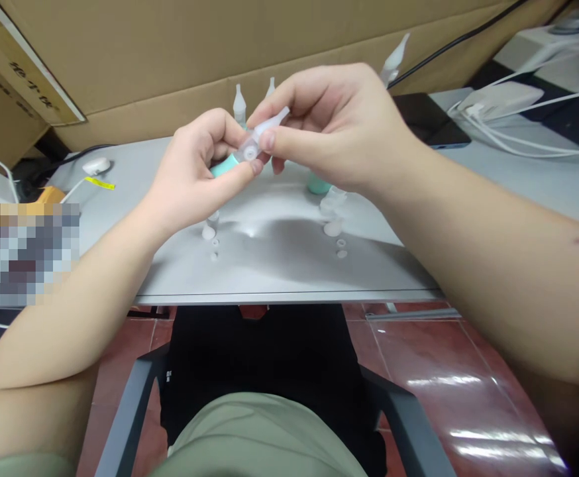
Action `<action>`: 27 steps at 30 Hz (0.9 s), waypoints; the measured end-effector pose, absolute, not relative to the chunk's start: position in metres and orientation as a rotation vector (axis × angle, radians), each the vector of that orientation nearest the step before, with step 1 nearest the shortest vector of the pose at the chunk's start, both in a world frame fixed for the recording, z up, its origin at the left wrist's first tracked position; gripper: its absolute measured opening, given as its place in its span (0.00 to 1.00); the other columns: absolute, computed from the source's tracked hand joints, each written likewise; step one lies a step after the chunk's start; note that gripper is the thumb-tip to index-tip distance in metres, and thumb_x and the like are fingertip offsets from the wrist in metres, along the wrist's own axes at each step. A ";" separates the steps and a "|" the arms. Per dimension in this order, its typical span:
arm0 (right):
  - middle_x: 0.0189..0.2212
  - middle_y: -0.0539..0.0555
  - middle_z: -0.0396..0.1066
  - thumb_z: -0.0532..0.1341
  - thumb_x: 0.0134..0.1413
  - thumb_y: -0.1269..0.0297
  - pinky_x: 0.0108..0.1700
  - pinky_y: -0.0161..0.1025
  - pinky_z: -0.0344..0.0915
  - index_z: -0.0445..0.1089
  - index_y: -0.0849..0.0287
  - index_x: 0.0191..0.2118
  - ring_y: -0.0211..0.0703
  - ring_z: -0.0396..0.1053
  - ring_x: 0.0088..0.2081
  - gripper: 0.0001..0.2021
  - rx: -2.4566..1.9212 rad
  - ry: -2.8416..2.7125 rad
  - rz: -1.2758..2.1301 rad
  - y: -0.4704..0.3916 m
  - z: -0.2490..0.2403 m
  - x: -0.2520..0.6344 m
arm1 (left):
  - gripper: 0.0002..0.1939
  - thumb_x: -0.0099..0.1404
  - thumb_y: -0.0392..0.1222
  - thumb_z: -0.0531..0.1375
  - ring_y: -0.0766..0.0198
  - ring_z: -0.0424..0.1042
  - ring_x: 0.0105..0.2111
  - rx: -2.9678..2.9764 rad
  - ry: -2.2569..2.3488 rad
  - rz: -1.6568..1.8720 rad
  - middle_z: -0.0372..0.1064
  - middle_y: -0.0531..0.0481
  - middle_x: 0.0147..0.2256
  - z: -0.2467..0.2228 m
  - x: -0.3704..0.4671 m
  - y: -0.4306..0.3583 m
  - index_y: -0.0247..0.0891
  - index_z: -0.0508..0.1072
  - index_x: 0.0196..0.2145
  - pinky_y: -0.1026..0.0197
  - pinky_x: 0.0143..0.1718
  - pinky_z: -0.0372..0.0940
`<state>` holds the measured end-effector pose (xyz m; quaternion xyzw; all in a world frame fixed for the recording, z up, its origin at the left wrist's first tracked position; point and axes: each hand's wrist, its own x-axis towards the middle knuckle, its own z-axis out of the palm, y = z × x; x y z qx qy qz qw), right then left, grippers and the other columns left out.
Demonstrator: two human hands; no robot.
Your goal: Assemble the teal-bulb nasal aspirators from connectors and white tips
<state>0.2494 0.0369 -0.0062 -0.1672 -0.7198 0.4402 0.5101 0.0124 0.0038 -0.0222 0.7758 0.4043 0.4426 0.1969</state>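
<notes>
Above the grey table, my left hand (205,165) is closed round a teal-and-clear device (227,164), tilted up to the right. My right hand (334,126) pinches the whitish pointed nozzle (272,124) at its upper end, thumb and fingers touching it. Nozzle and clear part meet; how firmly they are joined cannot be told. Behind my hands stand similar nozzles, one at the left (240,105) and one at the right (393,61). A teal piece (318,184) shows under my right hand, with a clear part (334,199) in front of it.
Small white parts lie on the table (269,275) in two groups, including a left cap (209,232) and a right cap (332,228). A dark phone (428,119) and white cables (508,142) are at the right. A cardboard wall (160,59) rises behind.
</notes>
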 end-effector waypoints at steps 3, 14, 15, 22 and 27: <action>0.34 0.45 0.89 0.78 0.59 0.78 0.39 0.36 0.84 0.92 0.47 0.37 0.41 0.86 0.35 0.13 -0.388 -1.735 1.000 0.041 -0.005 0.252 | 0.27 0.76 0.71 0.81 0.45 0.94 0.51 2.208 1.095 1.246 0.90 0.46 0.48 -0.020 0.010 0.003 0.50 0.79 0.50 0.46 0.47 0.87; 0.35 0.48 0.86 0.88 0.56 0.67 0.41 0.38 0.80 0.88 0.51 0.36 0.39 0.80 0.34 0.11 -0.345 -1.642 0.992 0.046 -0.011 0.251 | 0.36 0.79 0.85 0.74 0.60 0.83 0.41 2.288 0.715 1.712 0.88 0.49 0.49 -0.027 -0.009 0.043 0.49 0.82 0.54 0.52 0.48 0.82; 0.35 0.48 0.86 0.87 0.56 0.69 0.42 0.38 0.81 0.88 0.51 0.36 0.39 0.81 0.35 0.10 -0.362 -1.659 0.980 0.046 -0.012 0.251 | 0.37 0.78 0.87 0.73 0.60 0.81 0.40 2.327 0.766 1.648 0.88 0.50 0.47 -0.028 -0.011 0.047 0.50 0.82 0.55 0.51 0.48 0.81; 0.33 0.46 0.87 0.77 0.56 0.90 0.42 0.37 0.78 0.89 0.52 0.34 0.39 0.80 0.35 0.20 -0.551 -1.803 0.819 0.055 -0.021 0.252 | 0.26 0.76 0.73 0.78 0.54 0.85 0.41 2.316 0.975 1.473 0.89 0.44 0.44 -0.023 -0.010 0.028 0.47 0.87 0.50 0.49 0.40 0.82; 0.33 0.46 0.88 0.77 0.60 0.90 0.43 0.37 0.79 0.92 0.52 0.36 0.41 0.83 0.36 0.20 -0.728 -1.952 0.585 0.056 -0.019 0.256 | 0.18 0.74 0.56 0.75 0.44 0.93 0.53 2.335 1.202 1.140 0.92 0.41 0.51 -0.008 0.000 -0.002 0.44 0.90 0.54 0.45 0.52 0.89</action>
